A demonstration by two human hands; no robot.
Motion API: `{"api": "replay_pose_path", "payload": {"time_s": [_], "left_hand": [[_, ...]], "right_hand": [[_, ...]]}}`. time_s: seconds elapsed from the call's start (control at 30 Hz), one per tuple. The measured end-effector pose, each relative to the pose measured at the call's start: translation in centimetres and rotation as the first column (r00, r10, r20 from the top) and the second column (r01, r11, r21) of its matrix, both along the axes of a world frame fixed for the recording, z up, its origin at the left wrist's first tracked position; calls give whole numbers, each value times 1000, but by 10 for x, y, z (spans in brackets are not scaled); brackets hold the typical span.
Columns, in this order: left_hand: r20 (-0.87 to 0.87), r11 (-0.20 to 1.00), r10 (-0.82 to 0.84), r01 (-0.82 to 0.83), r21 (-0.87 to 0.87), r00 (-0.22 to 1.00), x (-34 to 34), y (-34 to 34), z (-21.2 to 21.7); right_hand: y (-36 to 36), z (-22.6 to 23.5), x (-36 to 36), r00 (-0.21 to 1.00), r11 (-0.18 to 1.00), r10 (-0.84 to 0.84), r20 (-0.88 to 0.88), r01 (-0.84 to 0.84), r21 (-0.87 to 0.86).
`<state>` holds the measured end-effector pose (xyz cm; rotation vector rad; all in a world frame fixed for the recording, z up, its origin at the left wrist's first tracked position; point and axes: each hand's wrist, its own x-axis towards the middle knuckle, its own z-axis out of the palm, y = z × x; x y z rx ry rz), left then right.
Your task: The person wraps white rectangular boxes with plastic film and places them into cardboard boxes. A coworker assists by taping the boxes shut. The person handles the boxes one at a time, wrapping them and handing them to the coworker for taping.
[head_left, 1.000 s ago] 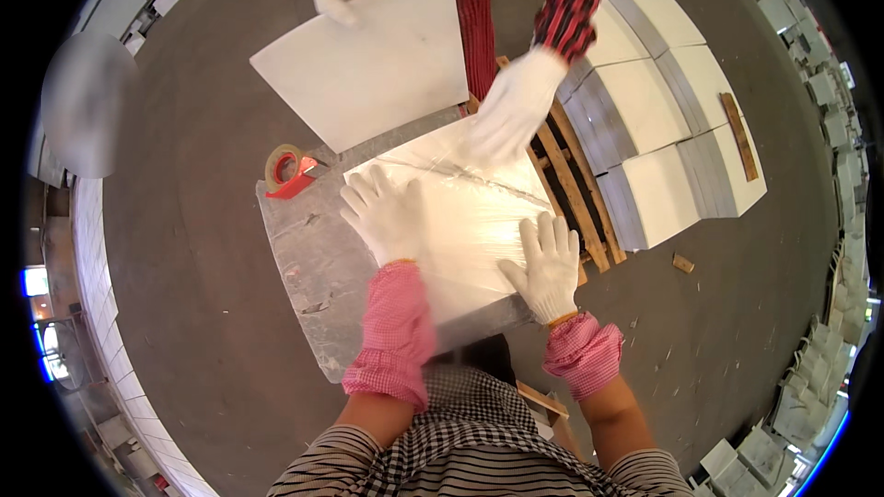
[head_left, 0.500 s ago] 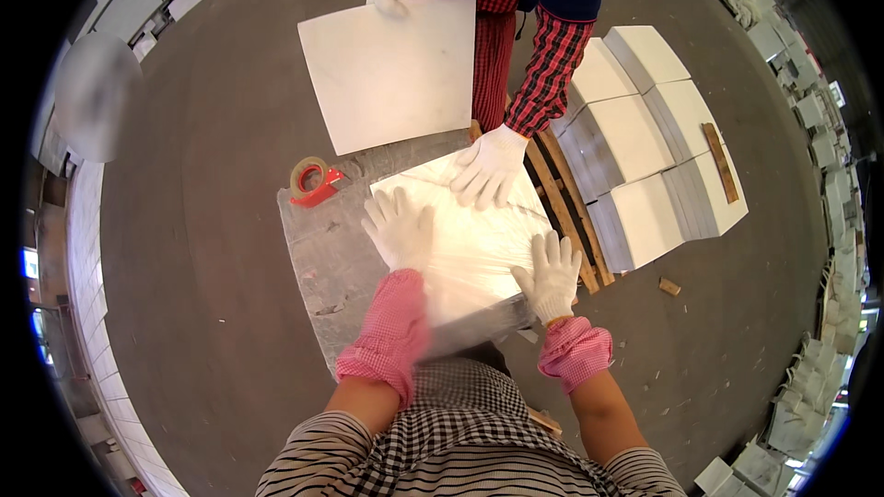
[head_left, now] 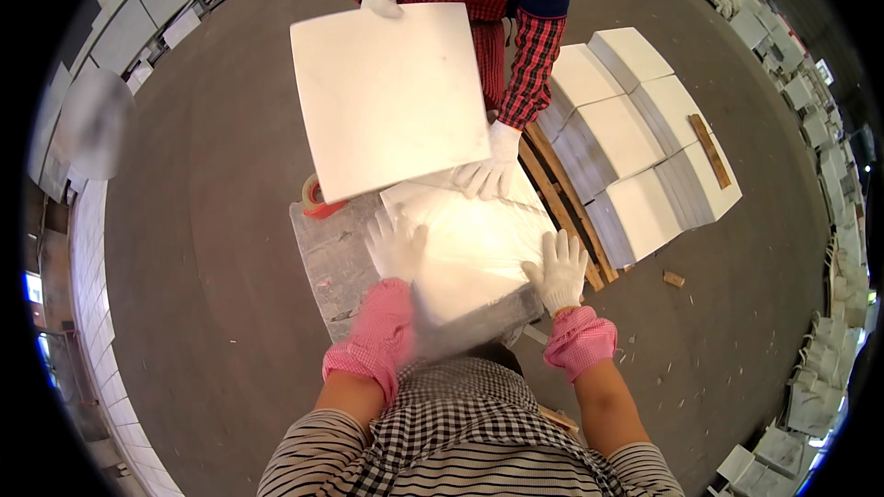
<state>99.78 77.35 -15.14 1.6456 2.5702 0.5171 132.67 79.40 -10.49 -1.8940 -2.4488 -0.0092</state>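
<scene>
We rest our left hand (head_left: pixel 394 247) and right hand (head_left: pixel 556 269), fingers spread flat and grasping nothing, on the plastic-wrapped tile stack (head_left: pixel 470 239) at frame centre on the counter (head_left: pixel 322 258). We judge wrapping underway; next likely needs smoothing the film.

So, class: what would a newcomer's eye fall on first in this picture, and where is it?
First, the big white square slab that a co-worker holds up at top centre. Below it, the person's gloved left hand and right hand lie flat on a plastic-wrapped white stack on the bench. At right, stacked white tiles sit on a pallet.
</scene>
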Motion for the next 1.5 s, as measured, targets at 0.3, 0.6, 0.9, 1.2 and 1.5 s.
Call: {"api": "replay_pose_path", "payload": {"time_s": [0.3, 0.6, 0.9, 1.2, 1.5], "left_hand": [[-38, 983, -134, 128, -134, 990, -51, 8, -36], [352, 887, -319, 408, -216, 880, -74, -8, 30], [450, 804, -226, 426, -414, 864, -68, 3, 49], [520, 829, -203, 428, -359, 830, -73, -2, 52], [513, 825, -246, 455, -335, 822, -84, -1, 42]], "right_hand": [[-13, 6, 0, 1000, 999, -21, 20, 22, -29], [-35, 2, 7, 969, 984, -176, -174, 166, -72], [-48, 38, -55, 927, 944, 303, 222, -324, 64], [-106, 37, -100, 684, 732, 585, -436, -676, -80], [-124, 37, -86, 723, 792, 525, -449, -608, -51]]}}
